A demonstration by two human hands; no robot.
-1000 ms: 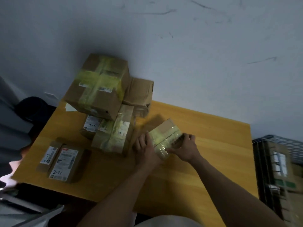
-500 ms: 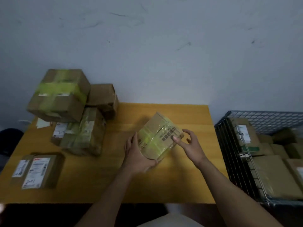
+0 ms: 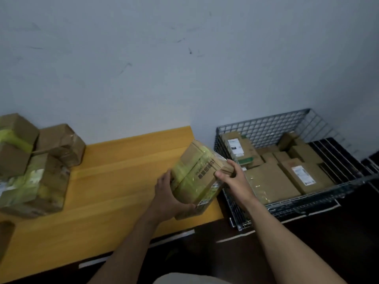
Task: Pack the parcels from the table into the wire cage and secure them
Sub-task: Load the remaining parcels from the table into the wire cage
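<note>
A small cardboard parcel (image 3: 196, 173) wrapped in yellow-green tape is lifted above the right end of the yellow table (image 3: 114, 181). My left hand (image 3: 170, 193) grips it from below and on its left side. My right hand (image 3: 233, 181) grips its right end, thumb on the printed face. The parcel is tilted, its far end near the left wall of the wire cage (image 3: 266, 124). Several flat cardboard parcels (image 3: 303, 173) lie inside the cage.
A stack of taped parcels (image 3: 34, 177) sits at the table's left end, with a crumpled brown box (image 3: 61, 144) behind it against the grey wall. Another box edge (image 3: 5, 236) shows at the far left. Dark floor lies in front of the table and cage.
Both hands have lifted the taped parcel off the table and carried it right, toward the cage. My right hand went from an open touch to a grip on its end.
</note>
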